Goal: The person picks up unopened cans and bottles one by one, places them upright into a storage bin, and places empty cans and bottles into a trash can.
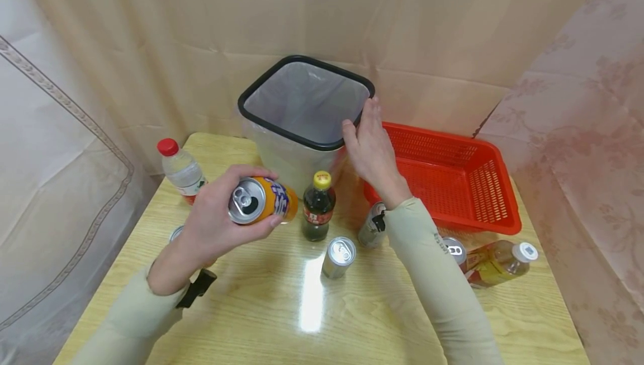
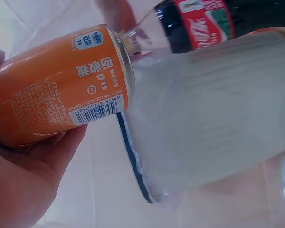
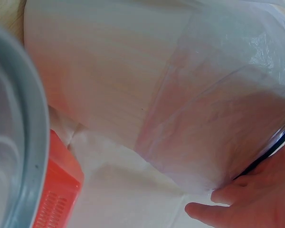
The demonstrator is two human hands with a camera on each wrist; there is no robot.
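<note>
My left hand point(image 1: 211, 219) grips an orange soda can point(image 1: 276, 200), tilted with its opened top toward me; the barcode side of the can point(image 2: 57, 85) shows in the left wrist view. Straight fingers of my right hand point(image 1: 373, 152) rest against the right side of the black rim of a bin point(image 1: 282, 129). A clear plastic bag lines this pale bin. In front of it, just right of the held can, stands a cola bottle point(image 1: 318, 217) with a yellow cap. A silver-topped can point(image 1: 338, 257) stands nearer me.
Right of the bin sits a red plastic basket point(image 1: 495, 186). A can point(image 1: 372, 231) stands beside my right sleeve, another can point(image 1: 453, 249) and a white-capped drink bottle point(image 1: 500, 264) beyond it. At left are a red-capped bottle point(image 1: 182, 170) and a mostly hidden can point(image 1: 176, 233).
</note>
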